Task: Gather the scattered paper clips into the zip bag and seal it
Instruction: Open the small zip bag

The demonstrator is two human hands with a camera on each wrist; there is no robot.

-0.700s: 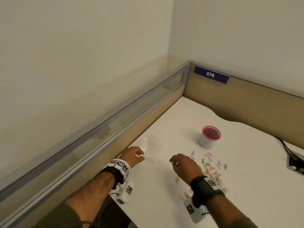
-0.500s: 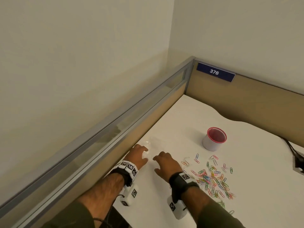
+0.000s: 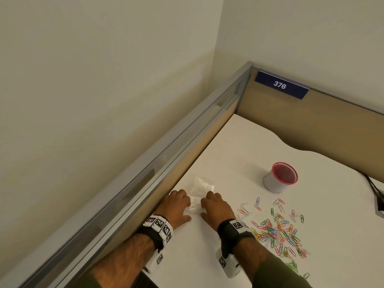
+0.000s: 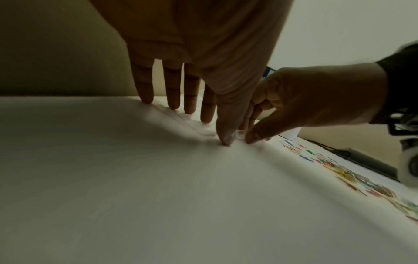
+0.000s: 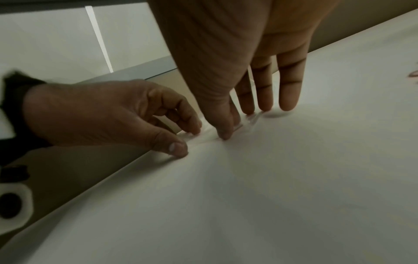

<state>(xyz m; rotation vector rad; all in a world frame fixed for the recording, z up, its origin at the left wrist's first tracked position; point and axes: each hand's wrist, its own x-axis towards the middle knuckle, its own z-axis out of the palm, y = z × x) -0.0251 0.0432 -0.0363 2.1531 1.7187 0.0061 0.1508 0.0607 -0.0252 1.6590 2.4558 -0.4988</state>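
Observation:
A clear zip bag point(image 3: 202, 185) lies flat on the white desk point(image 3: 234, 154), close to the left partition. My left hand point(image 3: 178, 202) and right hand point(image 3: 214, 204) sit side by side on its near end. In the left wrist view the left hand point(image 4: 196, 107) has straight, spread fingers pressing their tips on the bag point(image 4: 203, 127), its thumb down at the bag's edge. The right hand point(image 5: 248, 107) also has straight fingers and thumb tip on the crinkled plastic point(image 5: 250, 122). Several coloured paper clips point(image 3: 278, 231) lie scattered to the right of my right wrist.
A white cup with a red rim point(image 3: 278, 181) stands beyond the clips. A grey-framed partition point(image 3: 166, 163) runs along the desk's left edge and a tan panel closes the back. A black cable and socket point(image 3: 379, 202) sit at the far right.
My right hand has moved left from the clips to the bag, beside the left hand. The bag, held up by the left hand before, now lies on the desk under both hands.

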